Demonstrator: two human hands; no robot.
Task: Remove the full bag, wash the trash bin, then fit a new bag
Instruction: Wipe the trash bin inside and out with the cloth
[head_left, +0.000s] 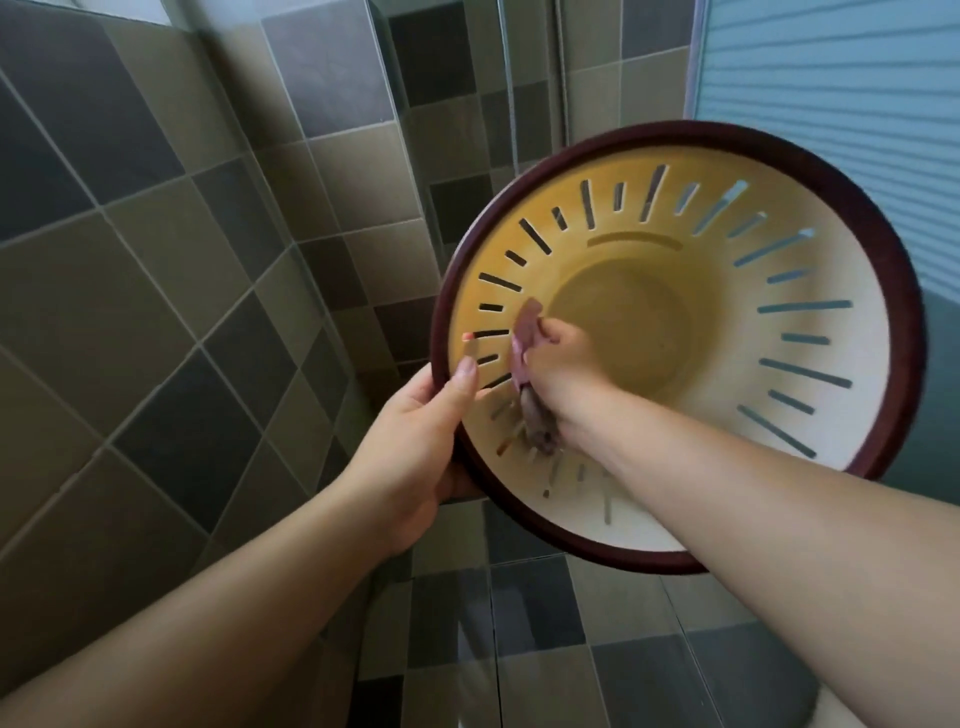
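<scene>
A cream plastic trash bin (810, 332) with slotted walls and a dark maroon rim is held up with its mouth turned toward me; no bag is inside. My left hand (415, 431) grips the rim at the bin's left edge, thumb inside. My right hand (561, 374) reaches into the bin and holds a pinkish-purple cloth (524, 343) against the inner left wall. The cloth's lower end is blurred.
Grey and dark tiled walls (156, 260) rise to the left and behind. A frosted blue glass panel (831, 78) stands at upper right. Wet tiled floor (519, 623) lies below, with a pale rounded fixture (883, 712) at the bottom right corner.
</scene>
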